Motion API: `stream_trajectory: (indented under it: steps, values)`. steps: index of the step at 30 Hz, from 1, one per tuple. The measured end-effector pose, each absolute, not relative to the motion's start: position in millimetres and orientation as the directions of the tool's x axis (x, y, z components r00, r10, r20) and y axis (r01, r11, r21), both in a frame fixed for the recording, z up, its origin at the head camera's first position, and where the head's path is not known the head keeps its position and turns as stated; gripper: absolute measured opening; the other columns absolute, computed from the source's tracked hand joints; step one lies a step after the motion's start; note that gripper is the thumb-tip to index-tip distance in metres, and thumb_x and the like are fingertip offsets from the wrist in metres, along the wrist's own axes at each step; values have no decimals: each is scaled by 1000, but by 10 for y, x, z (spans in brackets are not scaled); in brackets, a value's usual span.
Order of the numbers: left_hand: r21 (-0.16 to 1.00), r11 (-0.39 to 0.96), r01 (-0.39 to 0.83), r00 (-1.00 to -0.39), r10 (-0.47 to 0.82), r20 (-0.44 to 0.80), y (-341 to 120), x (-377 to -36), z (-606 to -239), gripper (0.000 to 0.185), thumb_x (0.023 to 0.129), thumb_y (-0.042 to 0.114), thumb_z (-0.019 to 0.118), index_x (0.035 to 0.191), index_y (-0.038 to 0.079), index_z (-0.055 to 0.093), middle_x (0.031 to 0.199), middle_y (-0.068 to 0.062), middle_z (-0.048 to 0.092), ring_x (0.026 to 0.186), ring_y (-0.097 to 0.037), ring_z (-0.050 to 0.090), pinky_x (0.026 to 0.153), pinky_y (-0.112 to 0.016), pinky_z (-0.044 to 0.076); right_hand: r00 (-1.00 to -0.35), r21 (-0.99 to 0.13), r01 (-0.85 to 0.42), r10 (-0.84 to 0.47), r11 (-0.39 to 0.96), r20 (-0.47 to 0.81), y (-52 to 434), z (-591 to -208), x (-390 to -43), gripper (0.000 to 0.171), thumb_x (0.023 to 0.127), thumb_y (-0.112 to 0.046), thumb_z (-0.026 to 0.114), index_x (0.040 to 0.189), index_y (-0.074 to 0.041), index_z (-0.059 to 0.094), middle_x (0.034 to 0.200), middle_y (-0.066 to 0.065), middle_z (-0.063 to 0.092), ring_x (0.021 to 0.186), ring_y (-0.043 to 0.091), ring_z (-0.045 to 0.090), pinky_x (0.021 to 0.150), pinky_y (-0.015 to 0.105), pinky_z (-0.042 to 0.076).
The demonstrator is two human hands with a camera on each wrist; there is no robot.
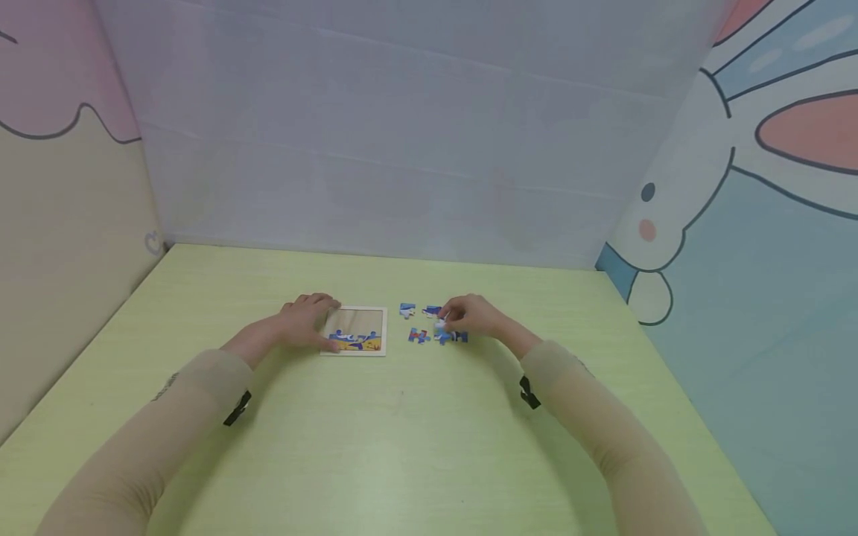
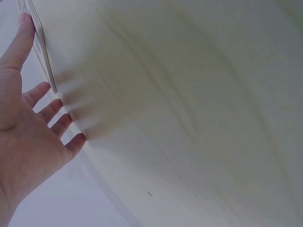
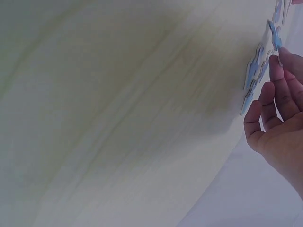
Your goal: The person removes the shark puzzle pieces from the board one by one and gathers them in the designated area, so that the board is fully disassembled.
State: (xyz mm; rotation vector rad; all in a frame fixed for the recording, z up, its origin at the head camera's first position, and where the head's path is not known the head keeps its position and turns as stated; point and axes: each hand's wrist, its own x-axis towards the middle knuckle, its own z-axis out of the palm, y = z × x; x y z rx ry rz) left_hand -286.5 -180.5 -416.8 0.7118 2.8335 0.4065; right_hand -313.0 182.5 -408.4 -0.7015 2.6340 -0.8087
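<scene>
The left hand lies at the left side of the tray, its fingers spread and apart, the thumb touching the frame near its lower left corner; it pinches nothing. The right hand pinches 1 piece between thumb and index finger, to the right of the tray and just over the loose pieces. Its other fingers are bent.

The tray lies flat on the table. Its lower part holds fitted pieces in yellow, blue and white; above them the wooden base shows. At least 4 loose pieces lie near the tray's right side, close together; the right hand partly hides some, so the exact count cannot be told.

Both sleeves are light, and a black strap shows at each cuff. A pale wall stands behind, with a rabbit drawing at the right.
</scene>
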Motion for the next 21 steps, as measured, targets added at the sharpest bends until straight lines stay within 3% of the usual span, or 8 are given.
stream_trajectory:
  steps: [9, 21]
  values:
    - [310, 843, 440, -864, 491, -107, -1837, -2862, -4220, 100, 72, 63, 69, 144, 4, 34, 150, -23, 27, 133, -50, 25, 99, -70, 24, -835, -560, -372, -530, 741, -147, 1740, -4123, -3112, 22, 85, -19, 71, 105, -10, 67, 87, -1, 66, 79, 11, 58, 72, 24, 49]
    - [327, 842, 430, -867, 486, -112, -1823, -2828, -4188, 96, 74, 59, 70, 145, 5, 33, 150, -23, 26, 134, -50, 24, 100, -70, 23, -817, -496, -427, -557, 756, -146, 1666, -4127, -3126, 17, 85, -17, 70, 101, -11, 70, 84, -3, 65, 76, 10, 56, 69, 22, 48]
